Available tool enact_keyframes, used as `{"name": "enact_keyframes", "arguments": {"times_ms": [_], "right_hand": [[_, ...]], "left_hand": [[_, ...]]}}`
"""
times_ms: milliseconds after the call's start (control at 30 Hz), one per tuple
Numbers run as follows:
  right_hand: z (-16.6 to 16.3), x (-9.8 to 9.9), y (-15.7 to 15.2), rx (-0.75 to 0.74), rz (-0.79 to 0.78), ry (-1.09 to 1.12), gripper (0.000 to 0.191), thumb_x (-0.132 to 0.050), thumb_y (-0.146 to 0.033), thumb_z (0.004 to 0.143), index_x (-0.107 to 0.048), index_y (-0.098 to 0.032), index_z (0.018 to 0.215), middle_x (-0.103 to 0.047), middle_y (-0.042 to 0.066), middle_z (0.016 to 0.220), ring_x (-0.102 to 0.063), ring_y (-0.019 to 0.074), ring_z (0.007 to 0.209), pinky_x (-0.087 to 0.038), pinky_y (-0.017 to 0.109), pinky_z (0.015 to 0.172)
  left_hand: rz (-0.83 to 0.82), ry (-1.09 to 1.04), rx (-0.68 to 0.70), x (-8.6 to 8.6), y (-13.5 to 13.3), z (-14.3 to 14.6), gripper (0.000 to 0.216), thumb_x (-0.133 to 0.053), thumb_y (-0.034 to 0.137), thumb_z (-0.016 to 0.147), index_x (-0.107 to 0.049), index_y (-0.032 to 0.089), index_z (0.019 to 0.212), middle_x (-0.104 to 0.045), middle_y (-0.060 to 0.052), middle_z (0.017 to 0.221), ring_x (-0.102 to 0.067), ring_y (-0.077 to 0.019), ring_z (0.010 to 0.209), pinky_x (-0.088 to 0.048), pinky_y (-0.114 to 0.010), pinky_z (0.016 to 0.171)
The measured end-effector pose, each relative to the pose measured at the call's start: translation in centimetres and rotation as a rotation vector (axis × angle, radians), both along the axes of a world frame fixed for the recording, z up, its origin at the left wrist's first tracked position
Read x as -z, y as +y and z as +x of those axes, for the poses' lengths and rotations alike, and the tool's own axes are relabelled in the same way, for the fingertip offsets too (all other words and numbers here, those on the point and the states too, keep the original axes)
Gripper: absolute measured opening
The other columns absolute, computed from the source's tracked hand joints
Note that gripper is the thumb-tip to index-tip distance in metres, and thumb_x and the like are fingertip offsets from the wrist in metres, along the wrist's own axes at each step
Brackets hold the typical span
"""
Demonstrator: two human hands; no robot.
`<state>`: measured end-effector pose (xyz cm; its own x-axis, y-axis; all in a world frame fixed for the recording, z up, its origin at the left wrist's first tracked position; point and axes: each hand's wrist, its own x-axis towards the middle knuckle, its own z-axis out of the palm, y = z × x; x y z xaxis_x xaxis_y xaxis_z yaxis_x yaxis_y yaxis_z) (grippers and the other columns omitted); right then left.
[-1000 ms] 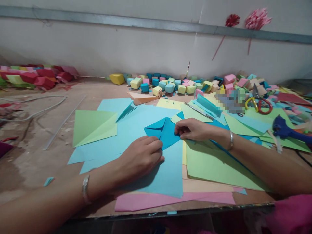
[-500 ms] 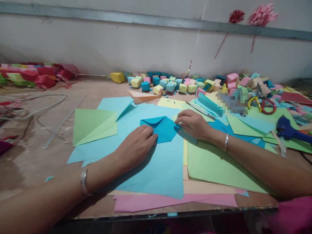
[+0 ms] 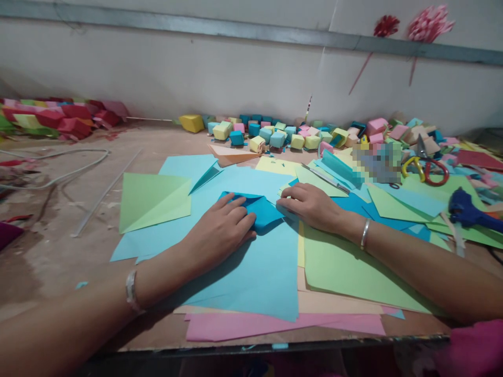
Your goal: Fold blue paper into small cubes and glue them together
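The left hand (image 3: 220,230) lies flat, palm down and fingers spread, pressing on the left part of a folded blue paper (image 3: 264,210). The right hand (image 3: 310,204) rests beside it with fingers loosely extended and tips at the piece's right edge. Neither hand grips anything. The piece lies between the hands on top of a large light blue sheet (image 3: 251,272), which rests on green sheets (image 3: 346,267) and a pink sheet (image 3: 275,324). The loose stack underneath looks like the main risk: sideways pressure could make the top sheet slide, so a crease lands crooked or the raised flap under the left fingers gets crushed. The surface (image 3: 58,251) is worn brown board, bare at the left, with a folded green sheet (image 3: 151,201) near the left hand. A row of small paper cubes (image 3: 275,137) lines the far edge, with scissors (image 3: 426,167) and a blue glue gun (image 3: 467,209) at the right. Behind is a pale wall (image 3: 196,78) with paper flowers (image 3: 428,23) fixed high up.
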<state>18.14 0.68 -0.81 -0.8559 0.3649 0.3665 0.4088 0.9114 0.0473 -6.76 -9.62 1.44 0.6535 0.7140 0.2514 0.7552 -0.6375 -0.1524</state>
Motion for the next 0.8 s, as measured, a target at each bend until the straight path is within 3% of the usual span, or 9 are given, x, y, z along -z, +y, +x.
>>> {"name": "enact_keyframes", "arguments": {"times_ms": [100, 233, 333, 500, 667, 800], "right_hand": [[0.1, 0.0, -0.3, -0.075, 0.016, 0.029, 0.029, -0.041, -0.019, 0.098, -0.064, -0.015, 0.115, -0.066, 0.015, 0.115, -0.058, 0.0236, 0.098, -0.045, 0.039, 0.080], [0.1, -0.2, -0.9, -0.177, -0.029, 0.045, 0.031, -0.055, -0.030, 0.093, -0.061, -0.014, 0.119, -0.065, 0.015, 0.117, -0.059, 0.0256, 0.102, -0.046, 0.040, 0.080], [0.0, 0.0, -1.1, -0.165, -0.008, 0.045, 0.036, -0.059, -0.039, 0.092, -0.062, -0.013, 0.117, -0.065, 0.016, 0.116, -0.060, 0.0262, 0.099, -0.047, 0.041, 0.078], [-0.4, 0.4, -0.8, -0.140, 0.109, 0.091, 0.023, -0.051, -0.025, 0.096, -0.063, -0.012, 0.111, -0.067, 0.015, 0.112, -0.061, 0.0228, 0.092, -0.048, 0.037, 0.074], [-0.2, -0.2, -0.8, -0.172, 0.097, 0.249, 0.016, -0.050, -0.016, 0.093, -0.065, -0.019, 0.091, -0.069, 0.010, 0.106, -0.060, 0.0190, 0.086, -0.048, 0.035, 0.073], [0.4, -0.8, -0.9, -0.260, 0.030, 0.270, 0.019, -0.056, -0.017, 0.087, -0.063, -0.020, 0.105, -0.066, 0.010, 0.115, -0.060, 0.0221, 0.098, -0.047, 0.039, 0.080]], "left_hand": [[0.041, -0.018, 0.024, 0.2, 0.0, -0.1, 0.019, -0.054, 0.028, 0.094, -0.067, 0.015, 0.100, -0.070, -0.012, 0.103, -0.052, -0.0346, 0.126, -0.033, -0.061, 0.107], [0.009, -0.066, 0.042, 0.8, 0.3, -0.3, 0.021, -0.048, 0.023, 0.096, -0.068, 0.014, 0.097, -0.070, -0.012, 0.104, -0.058, -0.0333, 0.120, -0.040, -0.058, 0.104], [-0.001, -0.116, 0.041, 1.1, 0.6, -0.5, 0.024, -0.044, 0.017, 0.097, -0.067, 0.015, 0.089, -0.071, -0.011, 0.102, -0.059, -0.0328, 0.119, -0.041, -0.059, 0.104], [0.011, -0.184, 0.085, 1.1, 0.5, -0.4, 0.023, -0.043, 0.013, 0.096, -0.062, 0.015, 0.084, -0.072, -0.009, 0.104, -0.055, -0.0317, 0.126, -0.036, -0.060, 0.108], [0.009, -0.304, 0.205, 0.6, 0.1, 0.0, 0.019, -0.046, 0.012, 0.095, -0.061, 0.018, 0.086, -0.070, -0.005, 0.115, -0.049, -0.0241, 0.133, -0.027, -0.055, 0.117], [0.068, -0.450, 0.205, 0.2, 0.1, -0.3, 0.016, -0.047, 0.008, 0.093, -0.058, 0.019, 0.092, -0.069, -0.006, 0.117, -0.051, -0.0204, 0.131, -0.030, -0.053, 0.116]]}}
